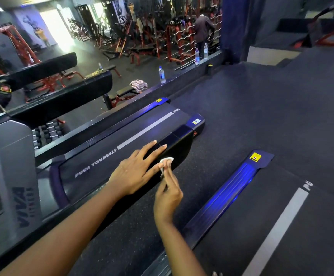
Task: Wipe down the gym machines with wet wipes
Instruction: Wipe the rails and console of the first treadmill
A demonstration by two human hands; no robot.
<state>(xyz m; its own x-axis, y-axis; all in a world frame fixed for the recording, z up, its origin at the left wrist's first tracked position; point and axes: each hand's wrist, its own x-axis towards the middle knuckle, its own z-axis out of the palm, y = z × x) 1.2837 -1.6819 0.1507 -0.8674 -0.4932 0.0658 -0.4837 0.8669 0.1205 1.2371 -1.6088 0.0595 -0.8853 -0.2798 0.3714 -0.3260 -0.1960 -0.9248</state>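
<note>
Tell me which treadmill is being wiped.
The left treadmill, printed PUSH YOURSELF: the left hand lies flat on its side rail, the right hand pinches the wipe there. The right treadmill is untouched.

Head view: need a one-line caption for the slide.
Gym wipe-down: left hand rests flat on the treadmill side rail while the right hand pinches a white wet wipe at its edge.

Open lane: the speckled floor strip between the left treadmill's black side rail and the right treadmill's blue rail runs near to far, widening into open floor far right. The left belt lies flat past the rail, and a grey upright blocks its near-left end. The left hand, flat on the rail, and the right hand, pinching a wipe beside it, occupy the rail's far stretch.
</note>
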